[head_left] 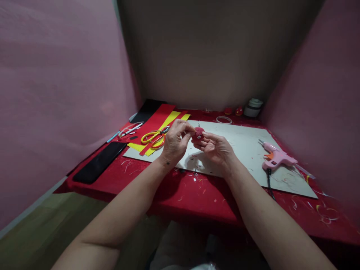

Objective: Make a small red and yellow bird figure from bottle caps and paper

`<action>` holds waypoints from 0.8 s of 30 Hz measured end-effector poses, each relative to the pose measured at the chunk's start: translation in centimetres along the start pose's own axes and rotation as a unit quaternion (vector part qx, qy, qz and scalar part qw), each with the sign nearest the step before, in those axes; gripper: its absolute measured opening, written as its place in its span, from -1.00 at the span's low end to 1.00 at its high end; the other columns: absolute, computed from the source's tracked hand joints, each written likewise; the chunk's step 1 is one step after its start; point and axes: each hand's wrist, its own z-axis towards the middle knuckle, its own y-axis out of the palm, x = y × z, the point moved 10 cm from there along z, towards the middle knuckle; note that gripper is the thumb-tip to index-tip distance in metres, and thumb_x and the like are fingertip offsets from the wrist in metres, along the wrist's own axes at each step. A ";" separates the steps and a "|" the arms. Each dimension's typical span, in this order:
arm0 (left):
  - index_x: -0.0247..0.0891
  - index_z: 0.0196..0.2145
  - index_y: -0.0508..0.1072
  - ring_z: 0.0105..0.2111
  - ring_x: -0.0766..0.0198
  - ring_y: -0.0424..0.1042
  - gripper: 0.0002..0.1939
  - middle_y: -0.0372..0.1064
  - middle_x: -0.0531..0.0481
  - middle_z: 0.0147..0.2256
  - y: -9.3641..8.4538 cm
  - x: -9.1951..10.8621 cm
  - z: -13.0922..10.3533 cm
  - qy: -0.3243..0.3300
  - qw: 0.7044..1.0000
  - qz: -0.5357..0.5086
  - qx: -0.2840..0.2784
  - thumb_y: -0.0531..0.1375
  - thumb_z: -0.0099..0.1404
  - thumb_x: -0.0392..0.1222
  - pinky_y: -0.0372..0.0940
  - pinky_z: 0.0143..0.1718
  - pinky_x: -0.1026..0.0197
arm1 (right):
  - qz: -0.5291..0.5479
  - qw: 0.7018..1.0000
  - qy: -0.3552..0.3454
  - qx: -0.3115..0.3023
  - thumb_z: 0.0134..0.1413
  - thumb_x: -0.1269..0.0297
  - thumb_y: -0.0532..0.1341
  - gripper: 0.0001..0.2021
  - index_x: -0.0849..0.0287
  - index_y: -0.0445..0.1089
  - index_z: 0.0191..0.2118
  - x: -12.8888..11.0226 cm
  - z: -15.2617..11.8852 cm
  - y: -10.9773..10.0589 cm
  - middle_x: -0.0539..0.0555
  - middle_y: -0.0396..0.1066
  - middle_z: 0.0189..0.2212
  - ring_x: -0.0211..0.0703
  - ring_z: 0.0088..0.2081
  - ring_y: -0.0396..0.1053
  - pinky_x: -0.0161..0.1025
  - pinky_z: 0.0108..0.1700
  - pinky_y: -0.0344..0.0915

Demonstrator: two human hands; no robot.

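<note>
Over the white board (247, 150), my right hand (215, 146) holds a small red ball-shaped figure (199, 132) between thumb and fingers. The figure has a rough, textured surface and a small white, eye-like spot low on its front. My left hand (177, 139) is pinched at the figure's left edge, fingertips touching or almost touching it; whatever is between them is too small to make out. Just left of that hand lie yellow-handled scissors (152, 138), resting on red and yellow sheets.
A pink glue gun (278, 157) lies on the board's right side, its cord trailing forward. At left are a black phone (99, 162), pens (131, 130) and a black sheet (149, 109). A tape ring (224, 120), red figures (239, 111) and a lidded jar (253, 108) stand behind.
</note>
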 end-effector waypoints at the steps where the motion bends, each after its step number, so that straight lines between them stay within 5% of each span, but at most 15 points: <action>1: -0.22 -0.41 0.40 -0.26 0.28 0.34 -0.84 0.30 0.01 -0.34 0.0 0.0 0.0 0.002 1.000 0.000 0.000 0.15 0.27 -0.42 0.28 -0.23 0.22 | -0.001 1.000 0.001 -0.001 -0.18 0.43 0.30 -0.90 0.22 0.44 -0.41 0.0 0.0 0.0 0.11 0.54 -0.45 -0.12 -0.35 0.48 -0.12 -0.07 0.32; 24: -0.21 -0.39 0.41 -0.27 0.28 0.35 -0.88 0.31 0.01 -0.34 0.2 -0.3 0.0 -0.011 1.000 0.006 0.001 0.16 0.27 -0.38 0.29 -0.24 0.22 | -0.012 1.000 0.001 -0.008 -0.20 0.40 0.32 -0.88 0.19 0.47 -0.41 0.1 -0.1 0.1 0.11 0.54 -0.45 -0.08 -0.34 0.47 -0.05 -0.03 0.32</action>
